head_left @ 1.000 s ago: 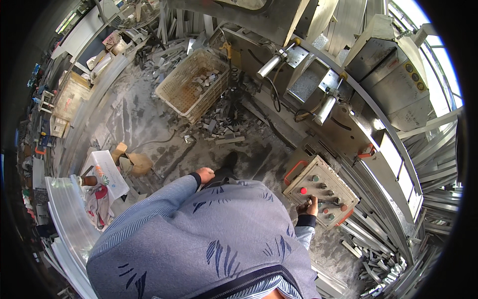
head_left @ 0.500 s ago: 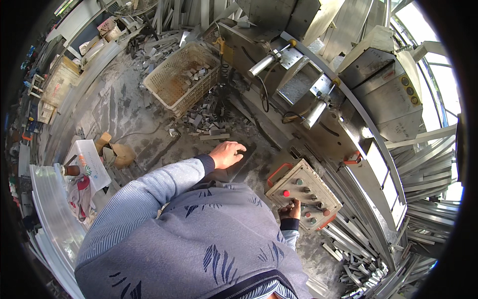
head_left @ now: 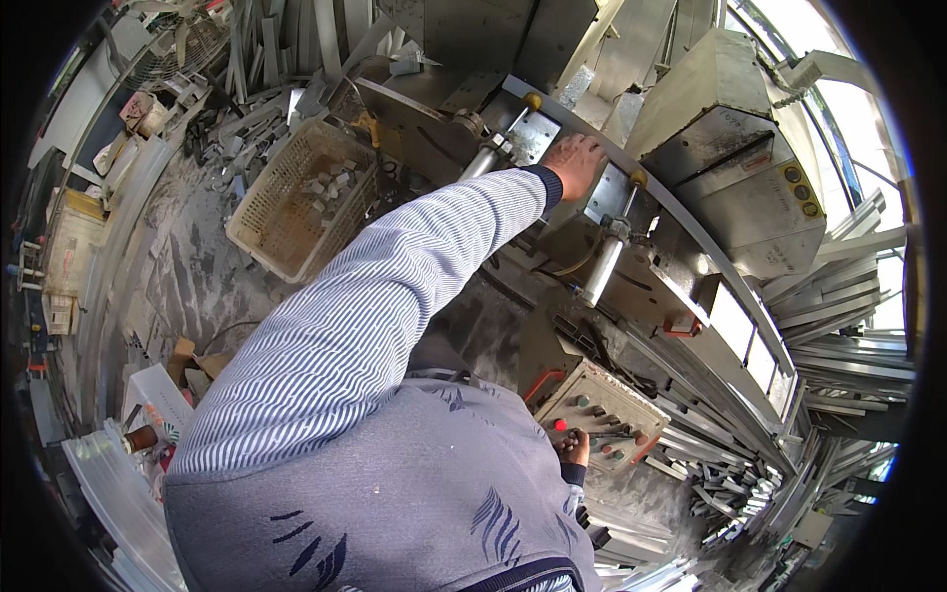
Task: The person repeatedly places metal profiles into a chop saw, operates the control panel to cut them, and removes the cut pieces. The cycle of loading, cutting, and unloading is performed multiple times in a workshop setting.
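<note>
My left hand [head_left: 575, 166] reaches far into the metal cutting machine, back of the hand up, between two clamp cylinders. Its fingertips bend away over the work bed and are hidden, so what they touch does not show. One cylinder [head_left: 604, 264] lies to the right of the hand; the other [head_left: 483, 161] is partly behind my sleeve. My right hand [head_left: 573, 449] is closed at the near left edge of a beige control box [head_left: 646, 403], by the knobs. Whatever is in its fingers is hidden. A red button [head_left: 561, 424] sits just beyond it.
A cream plastic crate [head_left: 258, 202] with metal offcuts stands on the floor at the left. A large machine housing [head_left: 725, 148] rises at the right. Long metal profiles [head_left: 838, 321] are stacked behind it, and short offcuts [head_left: 735, 488] lie beyond the control box.
My left hand has moved from above the floor, forward and right, into the machine between the cylinders. My right hand stays at the control box. The view has shifted.
</note>
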`<state>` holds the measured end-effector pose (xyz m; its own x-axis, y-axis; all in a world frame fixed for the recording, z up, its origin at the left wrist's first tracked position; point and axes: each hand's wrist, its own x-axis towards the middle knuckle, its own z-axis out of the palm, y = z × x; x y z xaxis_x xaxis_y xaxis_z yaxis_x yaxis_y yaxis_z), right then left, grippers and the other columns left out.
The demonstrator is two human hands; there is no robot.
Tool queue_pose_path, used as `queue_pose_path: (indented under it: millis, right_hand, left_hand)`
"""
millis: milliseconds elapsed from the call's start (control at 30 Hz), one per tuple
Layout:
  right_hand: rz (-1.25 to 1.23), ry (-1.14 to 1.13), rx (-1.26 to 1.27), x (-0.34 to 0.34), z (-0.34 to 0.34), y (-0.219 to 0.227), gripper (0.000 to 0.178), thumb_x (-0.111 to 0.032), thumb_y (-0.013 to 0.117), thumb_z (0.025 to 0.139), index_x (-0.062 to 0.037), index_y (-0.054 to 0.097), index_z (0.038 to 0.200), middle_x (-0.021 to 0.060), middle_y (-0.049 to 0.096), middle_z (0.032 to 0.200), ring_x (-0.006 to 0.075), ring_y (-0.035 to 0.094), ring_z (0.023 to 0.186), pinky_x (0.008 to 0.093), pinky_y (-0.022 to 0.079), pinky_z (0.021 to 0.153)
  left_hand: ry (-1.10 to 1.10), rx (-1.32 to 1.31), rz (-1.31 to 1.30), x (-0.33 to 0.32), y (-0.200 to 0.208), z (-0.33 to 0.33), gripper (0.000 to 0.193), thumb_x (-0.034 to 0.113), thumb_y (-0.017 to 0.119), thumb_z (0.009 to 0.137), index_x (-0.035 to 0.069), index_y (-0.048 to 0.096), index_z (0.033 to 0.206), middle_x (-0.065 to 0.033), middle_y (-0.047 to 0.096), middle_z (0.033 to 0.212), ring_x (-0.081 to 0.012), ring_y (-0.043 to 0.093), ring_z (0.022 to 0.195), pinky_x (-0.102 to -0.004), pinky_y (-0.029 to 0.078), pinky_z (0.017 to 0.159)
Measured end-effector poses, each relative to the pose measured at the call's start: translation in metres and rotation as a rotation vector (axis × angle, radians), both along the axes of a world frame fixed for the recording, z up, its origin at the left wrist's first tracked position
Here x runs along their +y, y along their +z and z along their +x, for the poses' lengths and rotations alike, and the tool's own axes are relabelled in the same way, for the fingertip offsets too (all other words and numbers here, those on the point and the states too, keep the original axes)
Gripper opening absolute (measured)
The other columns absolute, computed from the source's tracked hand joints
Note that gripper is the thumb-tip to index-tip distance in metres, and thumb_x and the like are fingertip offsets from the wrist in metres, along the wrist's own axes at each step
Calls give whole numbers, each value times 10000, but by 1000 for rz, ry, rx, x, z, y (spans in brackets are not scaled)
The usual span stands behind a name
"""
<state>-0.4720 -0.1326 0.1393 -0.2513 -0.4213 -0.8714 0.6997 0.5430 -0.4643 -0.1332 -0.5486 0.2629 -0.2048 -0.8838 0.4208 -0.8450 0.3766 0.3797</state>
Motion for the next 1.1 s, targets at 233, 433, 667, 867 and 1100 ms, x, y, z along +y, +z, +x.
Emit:
queue_pose_path:
  millis: [233,433,667,867,1100]
  right_hand:
    - [61,-168,-1,3,0,-10,185,-234,600,833,-163,502,693,-71,432,560,79,403,484,224,354,450]
    - [28,190,253,11,-7,-3,122,-124,610,805,-85,553,906,-35,457,605,105,441,527,239,405,505]
    - [122,156,307,20,-24,-24,115,-160,569,872,-62,552,929,18,479,652,147,487,616,309,446,561]
    - [110,146,387,28,-29,-34,185,-266,573,887,-85,556,858,43,487,664,221,503,617,362,458,585]
    - [2,715,829,66,-80,-92,277,-292,594,859,-68,585,1022,119,646,852,286,617,780,376,489,697]
  left_hand:
    - [-16,-200,70,-101,-24,-28,347,126,526,802,120,561,1148,-82,544,1186,-256,474,1156,-399,349,973]
    - [-4,-269,95,-130,-43,-38,244,156,534,798,123,619,1025,-91,599,1083,-243,520,1100,-396,370,925]
    - [17,-198,-29,-136,-56,-38,190,136,559,752,118,649,919,-83,630,973,-250,554,1036,-367,402,890]
    - [-5,-151,-97,-133,-57,-32,143,141,572,722,115,649,840,-82,631,891,-227,570,964,-345,377,862]
    - [-7,-202,-80,-128,-53,-8,168,151,585,712,121,631,871,-68,622,909,-213,558,957,-357,359,854]
